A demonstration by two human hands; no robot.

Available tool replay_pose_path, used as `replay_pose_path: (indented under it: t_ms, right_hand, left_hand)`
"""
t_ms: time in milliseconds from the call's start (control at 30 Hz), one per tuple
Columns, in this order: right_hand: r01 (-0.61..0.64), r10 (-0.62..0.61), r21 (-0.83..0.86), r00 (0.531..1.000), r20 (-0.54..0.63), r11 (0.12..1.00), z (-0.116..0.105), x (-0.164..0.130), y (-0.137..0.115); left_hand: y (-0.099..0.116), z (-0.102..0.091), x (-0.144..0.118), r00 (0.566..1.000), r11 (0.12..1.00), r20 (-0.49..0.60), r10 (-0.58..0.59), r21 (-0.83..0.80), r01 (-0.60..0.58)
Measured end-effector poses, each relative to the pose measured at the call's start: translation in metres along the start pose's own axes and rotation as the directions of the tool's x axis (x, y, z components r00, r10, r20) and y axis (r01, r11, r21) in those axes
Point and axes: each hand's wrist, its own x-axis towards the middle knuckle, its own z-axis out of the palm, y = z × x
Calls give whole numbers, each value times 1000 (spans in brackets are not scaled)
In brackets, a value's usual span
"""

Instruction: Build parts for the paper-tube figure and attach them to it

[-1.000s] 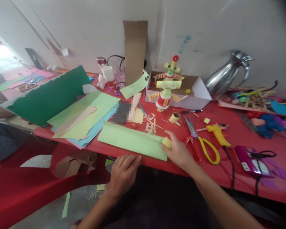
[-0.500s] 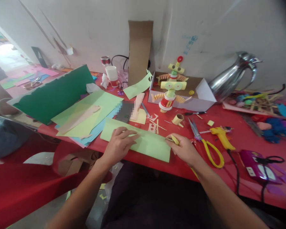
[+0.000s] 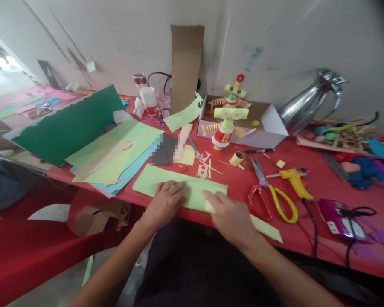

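Observation:
A light green paper sheet (image 3: pixel 147 182) lies along the near edge of the red table (image 3: pixel 307 238). My left hand (image 3: pixel 166 202) rests flat on the middle of this sheet, fingers pointing right. Just to its right, my right hand (image 3: pixel 228 215) covers the sheet's right part, and a small yellow paper roll (image 3: pixel 209 208) peeks out from under its fingers. A light green strip (image 3: pixel 266 229) sticks out to the right from beneath that hand. Both hands are close together, almost touching.
Red and yellow scissors (image 3: pixel 273 197), a yellow glue gun (image 3: pixel 293 179) and a purple device (image 3: pixel 339 213) lie right of my hands. Behind stand a paper robot figure (image 3: pixel 226 123), a grey box (image 3: pixel 269 130), a metal jug (image 3: pixel 310 104), a cardboard piece (image 3: pixel 185 64); coloured sheets (image 3: pixel 115 151) lie left.
My right hand has moved left and toward me, from the sheet's right end onto it. My left hand came up from the table edge onto the sheet. The green strip now shows.

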Motion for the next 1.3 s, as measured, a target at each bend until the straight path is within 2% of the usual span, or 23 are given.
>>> replay_pose_path:
  t_ms: [67, 200, 333, 467, 567, 667, 767, 900, 1000, 1067, 1200, 1300]
  right_hand:
    - [41, -42, 15, 994, 98, 999, 1, 7, -15]
    - [-26, 26, 2, 984, 176, 1000, 7, 22, -24]
    - [-64, 58, 26, 979, 195, 998, 6, 26, -18]
    - [-98, 91, 31, 981, 174, 995, 1, 24, -7]
    - [-113, 105, 46, 983, 150, 992, 6, 22, -2]
    - [-124, 118, 68, 989, 87, 990, 16, 16, 0]
    - [-111, 111, 60, 994, 2, 992, 25, 9, -2]
    - [-67, 71, 45, 994, -80, 997, 32, 3, -4]
    - [-27, 33, 54, 993, -115, 998, 34, 1, -3]
    - [1, 5, 43, 989, -147, 999, 34, 0, -2]
    - [43, -41, 6, 981, -191, 999, 32, -1, -2]
    - [55, -53, 2, 977, -208, 998, 31, -2, -3]
  left_hand:
    - [5, 0, 0, 1000, 1000, -6, -13, 14, 13]
    - [6, -1, -4, 998, 999, -38, -50, 16, 51]
    - [-9, -9, -9, 990, 992, -76, -122, 33, 125]
    - [-23, -16, -5, 995, 994, 36, -95, 57, 93]
    - [-26, -16, -2, 990, 990, 55, -132, 66, 128]
    - [-25, -9, -4, 985, 985, -19, -174, 18, 174]
    - [-22, 0, -9, 971, 984, -161, -176, -46, 171]
    - [-18, 11, -15, 927, 987, -341, -158, -83, 138]
    - [-17, 12, -17, 901, 985, -399, -169, -107, 137]
    - [-17, 6, -17, 915, 988, -375, -149, -82, 128]
    - [-22, -10, -14, 967, 995, -249, -53, 70, 72]
    - [-27, -16, -11, 983, 998, -182, 0, 67, 13]
